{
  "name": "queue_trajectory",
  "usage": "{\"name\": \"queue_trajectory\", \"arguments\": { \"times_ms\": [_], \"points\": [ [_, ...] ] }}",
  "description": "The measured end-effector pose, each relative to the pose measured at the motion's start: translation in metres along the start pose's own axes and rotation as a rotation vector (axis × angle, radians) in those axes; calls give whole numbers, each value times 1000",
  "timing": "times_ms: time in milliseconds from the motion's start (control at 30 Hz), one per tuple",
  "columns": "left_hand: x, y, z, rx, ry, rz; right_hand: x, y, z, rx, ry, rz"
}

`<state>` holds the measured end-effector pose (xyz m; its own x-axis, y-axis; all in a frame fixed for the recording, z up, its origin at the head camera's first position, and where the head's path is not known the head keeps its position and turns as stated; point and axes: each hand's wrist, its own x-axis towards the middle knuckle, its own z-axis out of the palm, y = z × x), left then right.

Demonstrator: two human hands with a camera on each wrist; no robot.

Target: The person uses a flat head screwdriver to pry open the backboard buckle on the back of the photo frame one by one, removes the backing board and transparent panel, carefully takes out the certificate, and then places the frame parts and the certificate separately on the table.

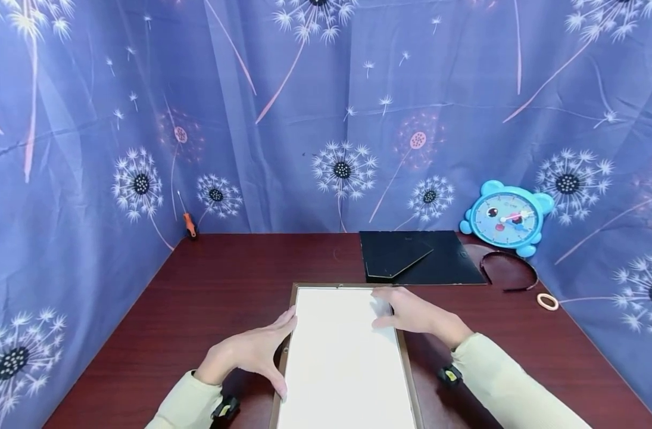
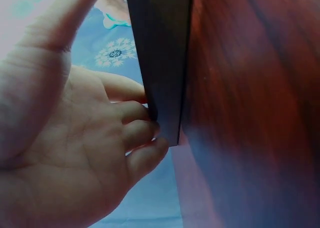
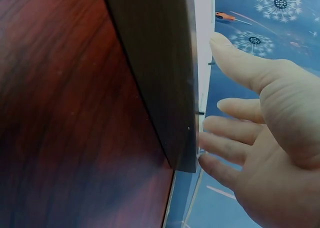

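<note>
A picture frame (image 1: 409, 381) with a brown border lies on the table in front of me, a white sheet (image 1: 342, 363) filling its inside. Small metal tabs show along its border. At the left side is my left hand (image 1: 253, 353), its fingertips against the frame's outer side (image 2: 162, 53) in the left wrist view and its thumb over the sheet's edge. My right hand (image 1: 419, 313) is at the far right corner, fingers loosely extended over the sheet. In the right wrist view, its fingertips are right by the frame's upper edge (image 3: 192, 88), with nothing gripped.
A black backing board (image 1: 443, 262) with a stand flap lies behind the frame. Further right are a blue bear-shaped clock (image 1: 505, 215), a dark headband (image 1: 534, 271) and a pale ring (image 1: 548, 301). An orange-handled screwdriver (image 1: 189, 225) leans against the curtain at the back left.
</note>
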<state>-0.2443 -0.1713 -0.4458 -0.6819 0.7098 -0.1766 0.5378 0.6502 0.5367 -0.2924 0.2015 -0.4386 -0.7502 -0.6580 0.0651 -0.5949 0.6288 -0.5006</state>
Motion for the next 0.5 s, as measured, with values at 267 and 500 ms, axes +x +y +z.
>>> {"name": "queue_trajectory", "arguments": {
  "times_ms": [267,500],
  "points": [
    [6,3,1,14,7,6,2,1,1,-120,23,37],
    [5,5,1,20,3,-4,4,4,0,-107,71,26]
  ]
}}
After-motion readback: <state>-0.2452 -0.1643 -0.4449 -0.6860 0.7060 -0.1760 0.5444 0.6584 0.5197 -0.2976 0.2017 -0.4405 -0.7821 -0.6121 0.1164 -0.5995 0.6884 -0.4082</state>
